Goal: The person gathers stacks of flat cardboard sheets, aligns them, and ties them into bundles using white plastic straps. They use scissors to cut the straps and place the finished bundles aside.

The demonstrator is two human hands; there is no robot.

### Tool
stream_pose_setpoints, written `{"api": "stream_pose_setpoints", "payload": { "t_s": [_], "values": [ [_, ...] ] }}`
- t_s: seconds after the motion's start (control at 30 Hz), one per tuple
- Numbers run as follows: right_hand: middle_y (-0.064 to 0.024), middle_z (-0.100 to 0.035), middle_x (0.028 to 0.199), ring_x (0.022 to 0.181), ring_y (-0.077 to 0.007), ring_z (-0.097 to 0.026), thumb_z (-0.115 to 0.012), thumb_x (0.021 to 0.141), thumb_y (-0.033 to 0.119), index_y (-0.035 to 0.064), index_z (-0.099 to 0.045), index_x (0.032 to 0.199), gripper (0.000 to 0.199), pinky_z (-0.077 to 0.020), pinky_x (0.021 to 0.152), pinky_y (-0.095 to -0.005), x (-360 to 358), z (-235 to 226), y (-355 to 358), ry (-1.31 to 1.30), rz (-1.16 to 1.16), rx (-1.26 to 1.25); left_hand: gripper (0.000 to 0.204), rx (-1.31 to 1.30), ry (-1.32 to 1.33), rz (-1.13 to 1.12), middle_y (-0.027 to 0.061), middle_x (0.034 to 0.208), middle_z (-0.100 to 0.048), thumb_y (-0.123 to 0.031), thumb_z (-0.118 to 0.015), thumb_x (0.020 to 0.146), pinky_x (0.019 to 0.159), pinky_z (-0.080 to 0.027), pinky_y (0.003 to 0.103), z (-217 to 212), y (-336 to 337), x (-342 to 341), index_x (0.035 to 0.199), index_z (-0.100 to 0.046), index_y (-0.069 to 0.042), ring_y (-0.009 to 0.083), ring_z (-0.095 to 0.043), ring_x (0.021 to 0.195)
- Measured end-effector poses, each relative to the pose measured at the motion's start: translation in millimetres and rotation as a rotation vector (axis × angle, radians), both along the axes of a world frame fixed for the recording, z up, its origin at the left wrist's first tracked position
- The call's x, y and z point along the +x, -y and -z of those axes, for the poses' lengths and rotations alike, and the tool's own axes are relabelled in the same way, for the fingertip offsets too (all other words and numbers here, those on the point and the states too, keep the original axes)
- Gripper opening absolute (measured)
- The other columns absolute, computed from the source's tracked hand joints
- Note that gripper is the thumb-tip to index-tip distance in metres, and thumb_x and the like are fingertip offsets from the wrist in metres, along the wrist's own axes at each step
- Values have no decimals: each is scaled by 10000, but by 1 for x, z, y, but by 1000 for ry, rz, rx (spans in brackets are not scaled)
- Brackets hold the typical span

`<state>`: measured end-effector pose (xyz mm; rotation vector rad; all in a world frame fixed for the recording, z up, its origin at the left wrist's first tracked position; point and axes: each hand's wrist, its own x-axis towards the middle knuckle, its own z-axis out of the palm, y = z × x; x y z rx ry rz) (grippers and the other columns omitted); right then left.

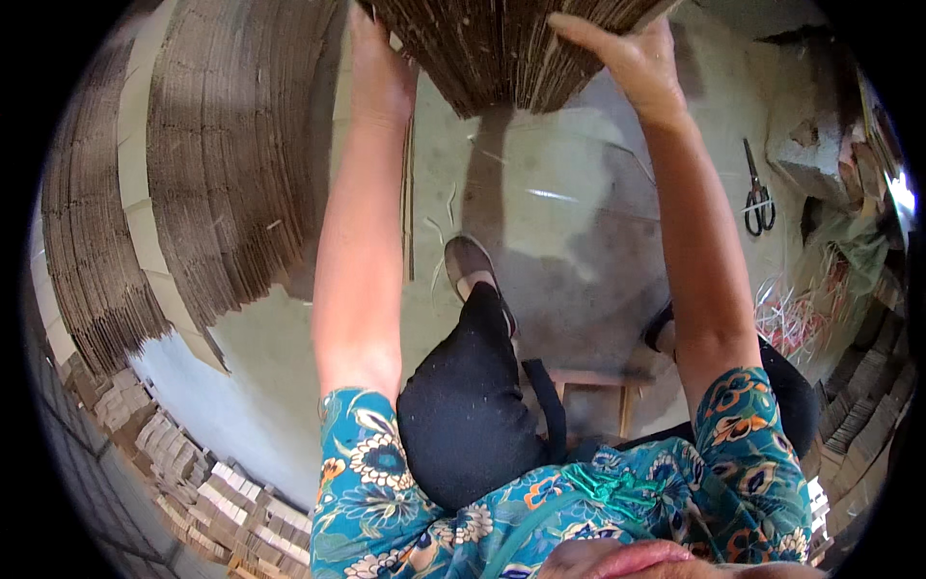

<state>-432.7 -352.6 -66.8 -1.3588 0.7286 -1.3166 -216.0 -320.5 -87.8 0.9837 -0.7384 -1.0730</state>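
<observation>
A thick stack of brown cardboard sheets (511, 48) is at the top middle, its edges turned toward me and its far part cut off by the view. My left hand (379, 72) grips the stack's left side, with most of its fingers hidden. On the right side my right hand (637, 63) holds the same stack, thumb stretched over the sheet edges and the other fingers out of sight behind it. Both arms reach straight forward.
Tall rows of stacked cardboard (231, 164) stand at the left. Black-handled scissors (757, 198) lie on the floor at the right, near a heap of pale and red plastic strips (796, 314). A small wooden stool (593, 378) is by my legs.
</observation>
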Motion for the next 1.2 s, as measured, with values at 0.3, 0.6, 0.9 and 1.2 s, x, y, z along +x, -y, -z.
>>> {"api": "stream_pose_setpoints", "payload": {
  "t_s": [0.3, 0.6, 0.9, 1.2],
  "values": [
    [-88, -608, 1048, 937, -172, -585, -740, 716, 58, -11, -469, 1174, 537, -485, 829, -321, -34, -87, -5, -66, 164, -234, 557, 38, -302, 159, 33, 1250, -527, -516, -360, 939, 955, -341, 388, -62, 5, 6, 1328, -446, -126, 193, -463, 1157],
    [-93, -616, 983, 838, -174, -596, -705, 733, 207, -15, -497, 1175, 536, -487, 754, -306, -98, -74, -77, -395, 359, -118, 799, 155, 540, 364, 170, 1158, -533, -457, -725, 728, 968, -388, 365, -70, -86, -66, 1273, -400, 29, 256, -507, 1093],
    [-255, -564, 1167, 1099, -351, -551, -665, 688, 583, -58, -421, 1271, 901, -411, 953, -398, -128, 100, -127, -1079, 313, 582, 799, 518, 488, 638, 284, 1235, -488, -513, -648, 769, 979, -378, 391, 127, -133, -87, 1270, -423, 67, 342, -489, 1149],
    [-291, -544, 1179, 1144, -396, -505, -595, 715, 647, -76, -469, 1225, 894, -384, 964, -413, -121, 147, -145, -1101, 396, 608, 678, 613, 626, 642, 263, 1200, -526, -494, -569, 829, 974, -375, 400, 123, -147, -67, 1240, -485, 39, 365, -489, 1134]
  ]
}}
